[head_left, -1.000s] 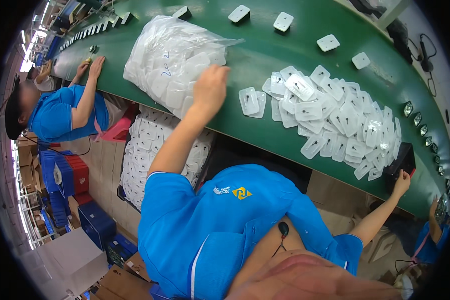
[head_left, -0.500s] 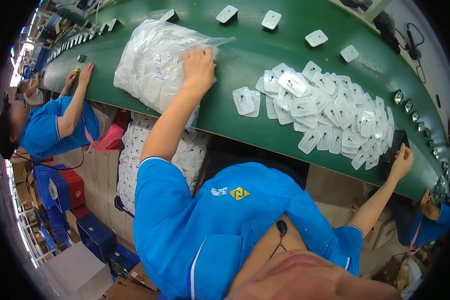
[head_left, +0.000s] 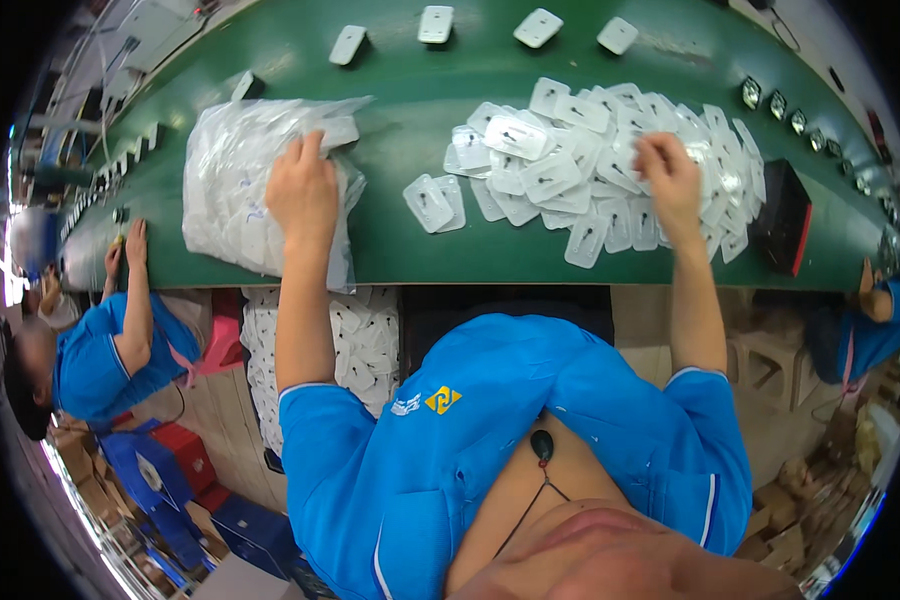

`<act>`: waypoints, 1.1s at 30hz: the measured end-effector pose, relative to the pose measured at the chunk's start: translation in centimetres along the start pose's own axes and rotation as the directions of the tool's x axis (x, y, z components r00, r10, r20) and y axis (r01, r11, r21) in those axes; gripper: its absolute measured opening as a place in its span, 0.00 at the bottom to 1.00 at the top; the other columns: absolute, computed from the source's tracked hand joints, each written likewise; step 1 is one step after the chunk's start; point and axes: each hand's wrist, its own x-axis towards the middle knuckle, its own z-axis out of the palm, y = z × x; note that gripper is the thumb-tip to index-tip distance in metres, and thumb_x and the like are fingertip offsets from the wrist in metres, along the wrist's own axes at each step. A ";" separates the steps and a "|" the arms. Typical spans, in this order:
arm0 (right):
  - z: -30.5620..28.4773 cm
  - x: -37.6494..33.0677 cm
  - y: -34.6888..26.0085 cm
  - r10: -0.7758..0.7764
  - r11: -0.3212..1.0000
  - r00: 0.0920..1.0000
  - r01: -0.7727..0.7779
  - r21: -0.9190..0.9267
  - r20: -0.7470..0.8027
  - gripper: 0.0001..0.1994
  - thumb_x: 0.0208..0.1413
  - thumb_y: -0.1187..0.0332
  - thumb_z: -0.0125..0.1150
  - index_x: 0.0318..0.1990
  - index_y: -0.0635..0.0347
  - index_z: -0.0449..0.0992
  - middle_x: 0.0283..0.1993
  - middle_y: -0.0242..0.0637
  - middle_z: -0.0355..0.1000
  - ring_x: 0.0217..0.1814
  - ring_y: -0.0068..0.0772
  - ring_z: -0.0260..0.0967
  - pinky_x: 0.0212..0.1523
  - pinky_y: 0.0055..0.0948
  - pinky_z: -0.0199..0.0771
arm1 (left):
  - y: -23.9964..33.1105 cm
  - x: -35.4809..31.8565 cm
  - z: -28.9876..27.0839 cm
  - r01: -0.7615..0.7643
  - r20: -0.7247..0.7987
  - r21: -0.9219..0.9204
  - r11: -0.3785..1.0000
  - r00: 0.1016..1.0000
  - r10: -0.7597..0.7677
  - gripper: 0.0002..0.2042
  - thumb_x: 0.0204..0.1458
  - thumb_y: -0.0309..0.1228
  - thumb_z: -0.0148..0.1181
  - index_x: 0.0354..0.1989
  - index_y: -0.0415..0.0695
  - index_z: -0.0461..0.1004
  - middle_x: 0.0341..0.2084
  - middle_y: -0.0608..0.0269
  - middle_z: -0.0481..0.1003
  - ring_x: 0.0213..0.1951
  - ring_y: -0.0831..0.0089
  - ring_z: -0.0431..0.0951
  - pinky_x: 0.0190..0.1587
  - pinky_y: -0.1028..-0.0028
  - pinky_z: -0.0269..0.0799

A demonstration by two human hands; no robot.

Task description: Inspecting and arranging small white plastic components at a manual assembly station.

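Observation:
My left hand [head_left: 305, 195] is over the right part of a clear plastic bag [head_left: 225, 190] full of white pieces. Its fingers are closed near the bag's mouth, on what looks like a pale flat plate [head_left: 341, 131]. A large heap of white rounded-corner plastic plates [head_left: 550, 175], each with a small dark part in the middle, lies right of the bag. Above the heap's right half hovers my right hand [head_left: 672, 180], its fingers bent and smeared by motion; whether they hold anything is hidden. Two overlapping plates [head_left: 428, 204] lie at the heap's left edge.
A black box with a red edge [head_left: 788, 220] stands right of the heap on the green table [head_left: 400, 262]. White-topped pieces [head_left: 435, 24] form a spaced row along the far side; shiny parts [head_left: 778, 103] line the right. Below is a bin of plates [head_left: 355, 345]. Co-workers [head_left: 120, 340] sit at both sides.
My right hand has left the black box and come left over the heap. My left hand has shifted on the bag, toward its mouth. The whole view has turned, with the table now lying level.

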 end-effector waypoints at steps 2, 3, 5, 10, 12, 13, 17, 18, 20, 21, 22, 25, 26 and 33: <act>2.3 -0.3 -0.9 0.033 0.996 0.997 -0.038 0.084 0.064 0.04 0.56 0.73 0.51 0.35 0.63 0.72 0.24 0.30 0.67 0.24 0.19 0.59 0.27 0.15 0.61 | 0.0 -0.2 -0.8 0.035 0.031 -0.047 0.998 0.999 -0.034 0.12 0.42 0.24 0.54 0.36 0.53 0.75 0.30 0.71 0.74 0.29 0.66 0.72 0.31 0.72 0.68; 3.1 -0.4 -1.5 0.030 0.992 0.993 -0.044 0.120 0.118 0.04 0.56 0.73 0.51 0.35 0.63 0.72 0.24 0.30 0.67 0.25 0.19 0.60 0.28 0.16 0.61 | 0.3 -0.2 -1.6 0.019 0.037 -0.057 0.998 0.999 -0.017 0.12 0.42 0.24 0.54 0.36 0.53 0.75 0.30 0.71 0.74 0.29 0.66 0.72 0.31 0.72 0.68; 4.0 -0.7 -1.9 0.013 0.992 0.982 -0.036 0.118 0.190 0.03 0.56 0.73 0.51 0.34 0.62 0.71 0.25 0.30 0.67 0.26 0.19 0.60 0.30 0.16 0.62 | 1.3 0.1 -3.2 0.096 -0.015 -0.204 0.974 0.995 -0.102 0.11 0.43 0.22 0.53 0.34 0.50 0.76 0.32 0.71 0.74 0.29 0.68 0.72 0.32 0.74 0.67; 5.7 -1.5 -4.1 0.036 0.964 0.959 -0.108 0.243 0.282 0.03 0.57 0.73 0.51 0.34 0.62 0.71 0.25 0.31 0.67 0.27 0.20 0.61 0.31 0.17 0.63 | 5.3 -0.6 -4.2 0.064 0.035 -0.736 0.674 0.998 -0.057 0.15 0.41 0.15 0.52 0.37 0.44 0.76 0.33 0.63 0.74 0.28 0.73 0.70 0.30 0.77 0.66; 5.7 -1.8 -4.9 0.049 0.965 0.946 -0.127 0.229 0.322 0.03 0.57 0.73 0.51 0.34 0.62 0.71 0.25 0.31 0.67 0.26 0.20 0.61 0.30 0.17 0.62 | 7.9 -1.1 -4.7 0.093 0.117 -0.857 0.507 0.993 0.016 0.16 0.41 0.13 0.51 0.37 0.42 0.76 0.33 0.61 0.74 0.27 0.74 0.70 0.29 0.78 0.66; 5.6 -2.0 -5.4 0.056 0.967 0.931 -0.141 0.214 0.361 0.03 0.57 0.73 0.51 0.34 0.62 0.71 0.24 0.31 0.67 0.26 0.20 0.61 0.30 0.17 0.62 | 9.3 -1.3 -5.0 0.061 0.101 -0.871 0.487 0.993 0.056 0.16 0.40 0.12 0.53 0.38 0.42 0.76 0.33 0.61 0.74 0.26 0.75 0.70 0.27 0.79 0.66; 5.5 -2.3 -6.0 0.057 0.981 0.892 -0.133 0.139 0.449 0.03 0.56 0.73 0.52 0.33 0.61 0.71 0.24 0.31 0.67 0.26 0.20 0.61 0.28 0.16 0.61 | 13.2 -1.5 -5.9 -0.001 0.067 -0.908 0.419 0.987 0.149 0.13 0.43 0.15 0.58 0.38 0.40 0.77 0.32 0.62 0.73 0.26 0.76 0.70 0.27 0.80 0.67; 5.4 -2.3 -6.1 0.043 0.990 0.889 -0.099 0.098 0.455 0.03 0.56 0.73 0.52 0.33 0.61 0.72 0.24 0.31 0.67 0.25 0.20 0.61 0.28 0.16 0.61 | 13.6 -1.6 -5.7 -0.001 0.069 -0.909 0.416 0.986 0.151 0.13 0.43 0.15 0.58 0.38 0.40 0.77 0.32 0.62 0.73 0.26 0.76 0.70 0.27 0.80 0.67; 5.3 -2.4 -6.0 0.017 0.999 0.881 -0.030 0.019 0.472 0.03 0.56 0.73 0.53 0.32 0.61 0.72 0.24 0.32 0.68 0.25 0.20 0.61 0.27 0.16 0.60 | 14.2 -1.8 -5.0 -0.094 -0.015 -0.926 0.365 0.977 0.213 0.11 0.43 0.16 0.60 0.36 0.40 0.76 0.31 0.62 0.73 0.26 0.76 0.70 0.27 0.80 0.66; 5.1 -2.5 -6.1 0.019 0.999 0.884 -0.031 0.019 0.468 0.03 0.56 0.73 0.53 0.32 0.61 0.72 0.24 0.32 0.68 0.25 0.20 0.61 0.27 0.16 0.60 | 14.5 -1.8 -4.9 -0.096 -0.016 -0.927 0.362 0.976 0.217 0.11 0.43 0.16 0.60 0.36 0.40 0.76 0.31 0.62 0.73 0.26 0.76 0.70 0.27 0.80 0.66; 5.0 -2.6 -6.1 0.034 0.997 0.881 -0.066 0.050 0.472 0.03 0.56 0.73 0.53 0.32 0.61 0.72 0.24 0.31 0.68 0.25 0.20 0.61 0.26 0.16 0.59 | 14.7 -1.9 -4.9 -0.091 -0.013 -0.930 0.357 0.976 0.215 0.11 0.43 0.16 0.60 0.36 0.40 0.76 0.31 0.62 0.73 0.26 0.75 0.70 0.27 0.80 0.66; 4.9 -2.9 -6.1 0.078 0.975 0.865 -0.170 0.145 0.495 0.03 0.56 0.72 0.53 0.32 0.61 0.73 0.24 0.31 0.68 0.25 0.20 0.61 0.25 0.15 0.58 | 15.2 -2.0 -4.8 -0.071 0.002 -0.934 0.349 0.979 0.206 0.09 0.43 0.18 0.59 0.35 0.39 0.74 0.30 0.61 0.72 0.26 0.72 0.70 0.27 0.78 0.65; 4.9 -2.9 -6.1 0.078 0.974 0.866 -0.171 0.147 0.493 0.03 0.56 0.72 0.53 0.32 0.61 0.73 0.24 0.31 0.68 0.25 0.20 0.61 0.25 0.15 0.58 | 15.2 -2.0 -4.8 -0.072 0.003 -0.934 0.350 0.978 0.209 0.09 0.43 0.18 0.59 0.35 0.39 0.74 0.30 0.61 0.72 0.26 0.72 0.70 0.27 0.78 0.65; 5.1 -3.5 -5.7 0.026 0.989 0.914 -0.082 0.124 0.404 0.01 0.52 0.74 0.57 0.32 0.60 0.73 0.25 0.31 0.68 0.25 0.20 0.61 0.24 0.17 0.58 | 15.4 -2.2 -4.8 0.065 0.116 -0.963 0.262 0.975 0.187 0.07 0.44 0.17 0.58 0.33 0.38 0.73 0.29 0.62 0.71 0.25 0.74 0.69 0.27 0.79 0.65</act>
